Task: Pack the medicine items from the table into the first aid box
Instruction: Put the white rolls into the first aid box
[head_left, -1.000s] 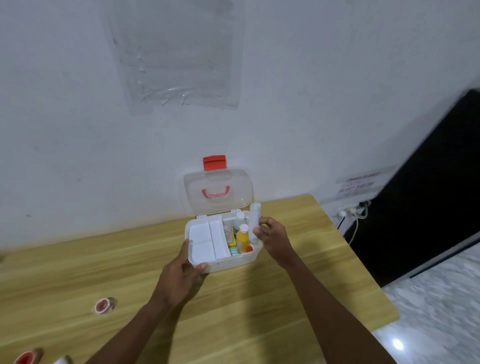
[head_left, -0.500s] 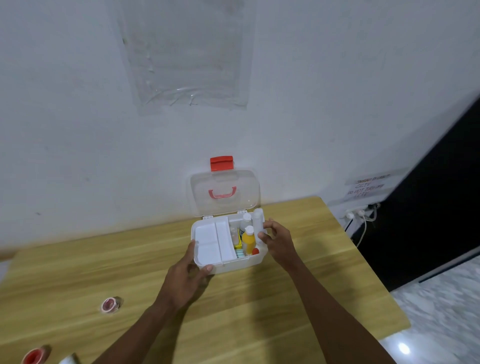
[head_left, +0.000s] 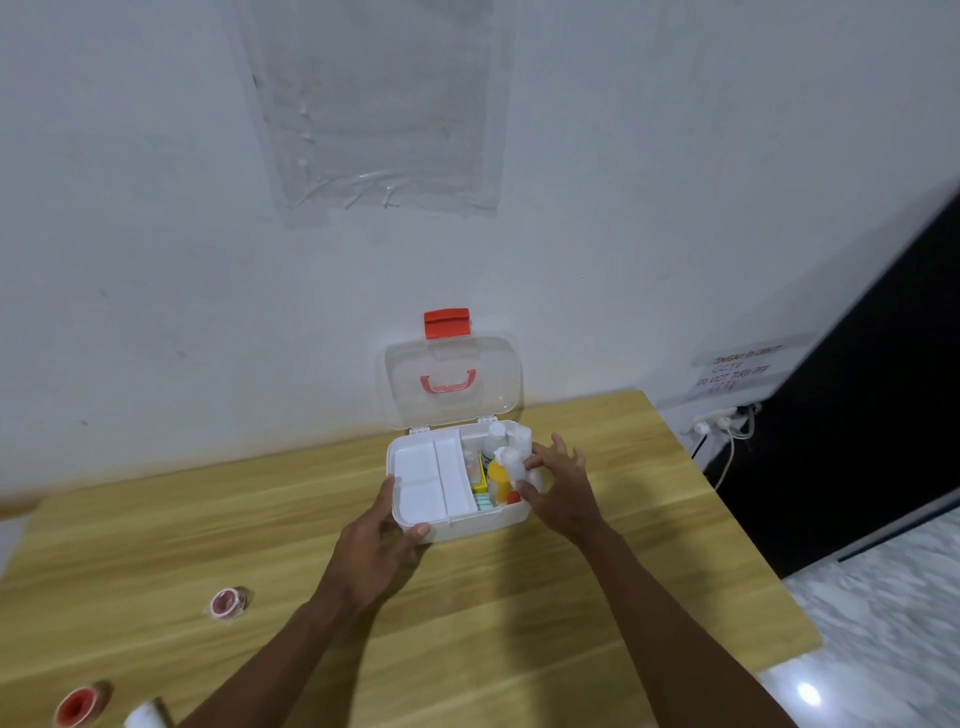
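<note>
— What's worrying you?

— The rolls of tape (head_left: 230, 603) are lying out by the table's (head_left: 156, 530) left edge, another red one (head_left: 78, 709) and a white roll (head_left: 148, 716) at its near-left corner, all well apart from the box.

— And the hands?

— The left hand (head_left: 379, 551) is clamping the first aid box (head_left: 457, 522) at its near-left corner, at the table's back edge. The right hand (head_left: 558, 488), fingers half spread, is pressing a white bottle (head_left: 511, 462) into the crowded right compartment; whether it's truly gripping, I can't tell.

— The risk?

— It's jostling the yellow bottle (head_left: 497, 480); bottles standing tall may be blocking the lid (head_left: 452, 379).
</note>
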